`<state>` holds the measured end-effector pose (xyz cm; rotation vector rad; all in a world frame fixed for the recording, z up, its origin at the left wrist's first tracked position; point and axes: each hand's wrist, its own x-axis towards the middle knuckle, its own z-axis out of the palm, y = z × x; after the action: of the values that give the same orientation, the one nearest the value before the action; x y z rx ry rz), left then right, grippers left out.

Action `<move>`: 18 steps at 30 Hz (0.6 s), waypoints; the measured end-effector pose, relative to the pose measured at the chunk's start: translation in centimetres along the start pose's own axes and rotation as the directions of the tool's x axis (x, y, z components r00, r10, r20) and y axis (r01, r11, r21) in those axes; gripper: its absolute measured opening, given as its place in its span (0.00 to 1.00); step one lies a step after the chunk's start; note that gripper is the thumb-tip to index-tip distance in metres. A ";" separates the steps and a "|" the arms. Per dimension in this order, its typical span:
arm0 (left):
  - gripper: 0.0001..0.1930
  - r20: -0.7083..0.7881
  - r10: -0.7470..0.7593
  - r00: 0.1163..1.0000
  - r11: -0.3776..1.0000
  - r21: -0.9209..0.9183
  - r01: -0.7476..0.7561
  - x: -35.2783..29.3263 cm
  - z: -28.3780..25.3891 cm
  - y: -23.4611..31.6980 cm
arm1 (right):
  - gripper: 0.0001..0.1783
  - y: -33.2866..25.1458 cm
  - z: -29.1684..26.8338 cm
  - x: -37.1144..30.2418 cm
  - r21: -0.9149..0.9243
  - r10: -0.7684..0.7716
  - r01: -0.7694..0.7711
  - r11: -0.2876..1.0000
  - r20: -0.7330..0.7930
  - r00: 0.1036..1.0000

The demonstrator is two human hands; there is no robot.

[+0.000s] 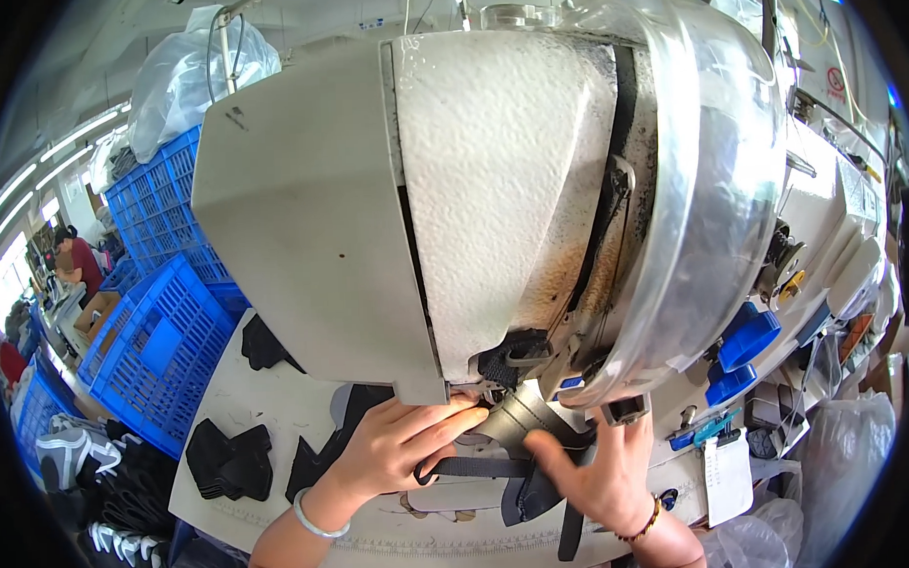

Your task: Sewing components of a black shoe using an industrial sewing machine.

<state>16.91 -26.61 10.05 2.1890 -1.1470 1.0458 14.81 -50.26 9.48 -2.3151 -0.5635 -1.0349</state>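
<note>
A white sewing machine (516, 182) fills the middle of the view, its head hanging over the worktable. Below the head lies a grey-and-black fabric piece (524, 417) with rows of stitching and a black strap (486, 467) trailing from it. My left hand (395, 446) grips the piece's left side, fingertips close to the needle area and the strap by its thumb. On the other side my right hand (606, 479) has its thumb pressed on the piece; its fingertips are partly hidden behind the machine. The needle itself is hard to make out.
Stacks of black fabric pieces (230, 460) lie on the pale worktable (384, 559) at left. Blue plastic crates (161, 344) stand beyond them. On the right are blue trays (747, 339), a white paper tag (728, 480) and plastic bags (846, 471). Another person (81, 265) works far left.
</note>
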 end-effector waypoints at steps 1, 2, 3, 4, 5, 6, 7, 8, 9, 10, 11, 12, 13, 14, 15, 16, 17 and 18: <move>0.25 0.006 -0.009 1.000 1.000 -0.015 0.009 0.0 -0.1 0.0 | 0.32 -0.6 -0.4 0.0 -0.034 -0.099 0.100 0.994 0.019 0.995; 0.25 0.017 -0.019 1.000 1.000 -0.021 0.020 0.0 -0.1 0.0 | 0.29 -1.2 -0.8 -0.2 -0.061 -0.204 0.206 0.977 0.042 0.978; 0.25 0.015 -0.019 1.000 0.999 -0.031 0.019 0.1 -0.1 -0.1 | 0.29 -2.0 -0.6 -0.3 -0.061 -0.202 0.205 0.977 0.043 0.978; 0.24 0.017 -0.019 1.000 1.000 -0.014 0.019 0.1 0.0 -0.1 | 0.34 -2.9 -0.4 -0.5 -0.052 -0.188 0.195 0.979 0.123 0.975; 0.23 0.017 -0.019 1.000 1.000 0.002 0.018 0.2 0.0 0.0 | 0.39 -3.4 -0.3 -0.6 -0.044 -0.173 0.185 0.982 0.203 0.964; 0.23 0.017 -0.020 1.000 1.000 0.000 0.020 0.3 0.0 0.0 | 0.39 -3.6 -0.1 -0.7 -0.045 -0.171 0.184 0.982 0.205 0.964; 0.23 0.005 -0.016 1.000 1.000 0.001 0.016 0.3 0.1 0.1 | 0.38 -3.7 0.2 -0.7 -0.082 -0.184 0.201 0.976 0.186 0.965; 0.22 -0.009 -0.017 1.000 1.000 0.011 0.017 0.3 0.1 0.1 | 0.37 -3.7 0.3 -0.7 -0.120 -0.195 0.217 0.969 0.170 0.966; 0.22 -0.005 -0.016 1.000 1.000 -0.004 0.016 0.4 0.2 0.2 | 0.33 -3.6 0.4 -0.8 -0.119 -0.201 0.221 0.968 0.159 0.967; 0.22 -0.019 0.002 1.000 0.999 0.053 -0.001 0.3 0.2 0.4 | 0.33 -3.4 0.4 -0.8 -0.121 -0.199 0.219 0.968 0.162 0.967; 0.22 -0.031 0.023 0.999 0.993 0.114 -0.019 0.4 0.2 0.5 | 0.33 -3.1 0.5 -0.7 -0.098 -0.192 0.211 0.972 0.174 0.966; 0.22 -0.032 0.026 0.999 0.993 0.115 -0.022 0.4 0.1 0.5 | 0.32 -3.0 0.6 -0.7 -0.084 -0.179 0.197 0.977 0.183 0.967; 0.21 -0.014 0.005 1.000 0.993 0.115 -0.004 0.4 0.1 0.7 | 0.32 -2.9 0.7 -0.7 -0.075 -0.186 0.202 0.976 0.180 0.966; 0.21 0.005 -0.019 1.000 0.993 0.119 0.018 0.4 0.1 0.7 | 0.32 -2.9 0.8 -0.6 -0.049 -0.179 0.190 0.981 0.179 0.967; 0.21 0.010 -0.014 1.000 0.993 0.117 0.013 0.4 0.1 0.8 | 0.32 -2.9 0.8 -0.6 -0.022 -0.170 0.177 0.984 0.180 0.969; 0.20 0.009 -0.018 1.000 0.991 0.130 0.017 0.4 0.1 0.9 | 0.33 -3.0 0.9 -0.6 -0.001 -0.162 0.165 0.986 0.180 0.970; 0.19 0.005 -0.016 1.000 0.990 0.140 0.015 0.4 0.1 1.0 | 0.33 -3.0 0.9 -0.6 0.007 -0.157 0.158 0.987 0.182 0.971; 0.19 0.009 -0.024 1.000 0.990 0.140 0.023 0.4 0.1 1.0 | 0.33 -3.0 0.8 -0.5 0.002 -0.175 0.177 0.984 0.177 0.969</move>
<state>16.22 -27.44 10.30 2.3122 -1.0791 1.1375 13.25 -47.52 9.50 -2.4186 -0.8475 -0.9187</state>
